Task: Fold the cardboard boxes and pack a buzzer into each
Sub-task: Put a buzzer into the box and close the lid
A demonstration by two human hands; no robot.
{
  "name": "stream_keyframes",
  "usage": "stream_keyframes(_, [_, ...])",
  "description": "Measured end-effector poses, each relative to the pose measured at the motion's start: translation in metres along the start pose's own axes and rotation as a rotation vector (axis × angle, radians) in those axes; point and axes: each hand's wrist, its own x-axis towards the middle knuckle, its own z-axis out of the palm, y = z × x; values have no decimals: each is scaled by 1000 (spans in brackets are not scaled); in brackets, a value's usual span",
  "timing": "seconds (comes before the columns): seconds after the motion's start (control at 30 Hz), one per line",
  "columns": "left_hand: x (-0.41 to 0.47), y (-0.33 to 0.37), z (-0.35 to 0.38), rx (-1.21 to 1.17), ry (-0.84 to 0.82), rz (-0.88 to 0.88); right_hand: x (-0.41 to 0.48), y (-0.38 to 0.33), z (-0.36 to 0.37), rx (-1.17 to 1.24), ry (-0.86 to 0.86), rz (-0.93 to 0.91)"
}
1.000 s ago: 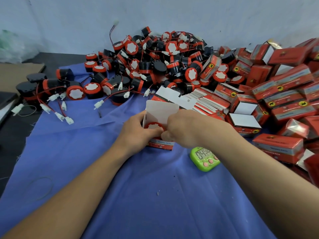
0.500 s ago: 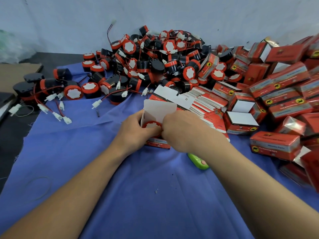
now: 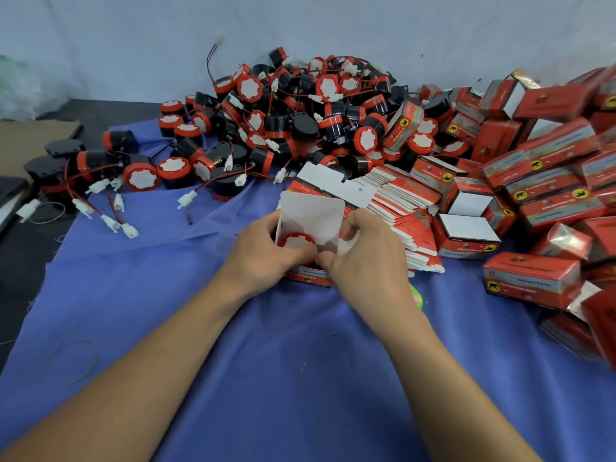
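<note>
Buzzer [image 3: 295, 241] sits snug in the open box [image 3: 311, 216] right between the hands, left hand [image 3: 263, 253] curled round the box and touching the buzzer, right hand [image 3: 365, 263] pinching a side flap [image 3: 346, 244], so I think: push it down flat, then fold flaps in gently.

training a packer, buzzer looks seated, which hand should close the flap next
Likely the right hand: it grips the white flap at its edge, while the left hand holds the box and presses the buzzer.
</note>
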Motion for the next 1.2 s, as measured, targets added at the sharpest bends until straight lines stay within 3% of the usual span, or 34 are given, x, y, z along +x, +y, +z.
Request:
stream_keyframes(0.17, [-2,2,1,1,16,-5,-4,-2,-2,203,-134,146])
stream_keyframes(0.33, [-1,3,2,-1,30,-39,-3,3,-19,859,-250,361])
stream_keyframes(0.47, [-2,3,1,-9,25,-48,-2,1,-20,895,-320,332])
stream_keyframes(0.6, [-2,4,1,-27,21,-62,3,3,-20,981,-330,435])
stream_keyframes(0.77, [-2,3,2,-37,10,-46,4,9,-13,833,-351,328])
stream_keyframes(0.93, [-3,4,0,-32,-44,1,7,7,-4,480,-326,182])
stream_keyframes(1.2, [-4,8,-17,-631,-235,-69,14,4,1,296,-284,100])
